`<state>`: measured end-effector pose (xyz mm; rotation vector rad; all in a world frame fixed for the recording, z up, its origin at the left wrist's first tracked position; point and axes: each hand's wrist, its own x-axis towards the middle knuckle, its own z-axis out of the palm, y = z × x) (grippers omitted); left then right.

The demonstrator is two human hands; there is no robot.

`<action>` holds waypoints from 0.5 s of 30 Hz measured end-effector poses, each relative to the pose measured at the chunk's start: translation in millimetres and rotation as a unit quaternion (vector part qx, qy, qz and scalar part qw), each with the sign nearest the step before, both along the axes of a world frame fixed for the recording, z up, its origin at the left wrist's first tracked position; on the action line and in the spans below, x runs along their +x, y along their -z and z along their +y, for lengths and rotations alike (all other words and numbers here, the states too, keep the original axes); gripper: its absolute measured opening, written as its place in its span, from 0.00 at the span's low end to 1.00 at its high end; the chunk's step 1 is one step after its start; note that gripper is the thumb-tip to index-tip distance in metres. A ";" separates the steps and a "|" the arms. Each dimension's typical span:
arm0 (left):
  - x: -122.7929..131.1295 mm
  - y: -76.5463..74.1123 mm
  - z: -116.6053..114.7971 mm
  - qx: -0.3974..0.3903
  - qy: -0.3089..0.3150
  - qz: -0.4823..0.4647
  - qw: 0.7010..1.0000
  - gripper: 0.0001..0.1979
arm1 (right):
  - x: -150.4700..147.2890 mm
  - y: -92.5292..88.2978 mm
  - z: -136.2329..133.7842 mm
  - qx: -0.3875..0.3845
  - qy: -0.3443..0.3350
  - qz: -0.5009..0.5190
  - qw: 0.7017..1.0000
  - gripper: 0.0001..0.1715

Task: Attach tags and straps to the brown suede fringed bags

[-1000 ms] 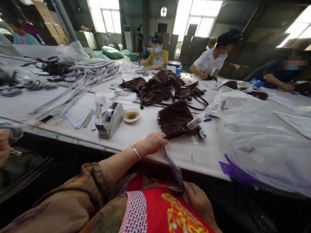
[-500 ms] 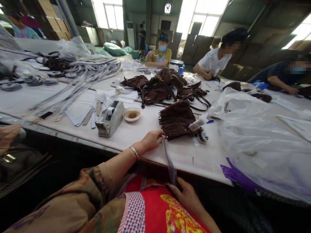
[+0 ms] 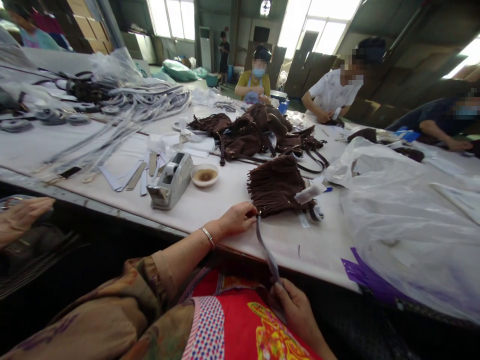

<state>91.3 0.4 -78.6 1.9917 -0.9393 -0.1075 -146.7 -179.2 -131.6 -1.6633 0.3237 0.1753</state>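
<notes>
A dark brown fringed bag [image 3: 275, 185] lies on the table, with a white-wrapped piece over its right side. From its near left corner a grey strap [image 3: 265, 247], seemingly wrapped in plastic film, runs down past the table edge. My left hand [image 3: 238, 220] is closed in a pinch at the strap's upper end, by the bag's corner; the small fitting there is mostly hidden by the fingers. Lower down, in front of the red patterned apron [image 3: 240, 320], my right hand [image 3: 296, 302] grips the strap between thumb and fingers.
Left of the bag stand a tape dispenser [image 3: 172, 182] and a white bowl [image 3: 204, 175] of brownish stuff. More brown bags [image 3: 258, 132] are heaped behind. Plastic sheeting [image 3: 405, 210] covers the right side. Another person's hand [image 3: 26, 217] is at far left; co-workers sit across the table.
My right hand has come up a little and now holds the strap with the thumb on top. The strap curves more. My left hand stays at the bag's corner.
</notes>
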 end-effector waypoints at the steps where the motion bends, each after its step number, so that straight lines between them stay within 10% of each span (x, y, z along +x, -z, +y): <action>1: -0.6 -0.8 0.1 0.000 0.002 -0.001 1.000 0.07 | -0.2 0.2 -1.1 0.009 0.004 0.001 1.000 0.27; 15: 1.9 3.0 -4.5 0.008 -0.015 0.013 1.000 0.02 | 4.7 -12.2 0.0 0.072 0.035 0.024 0.997 0.27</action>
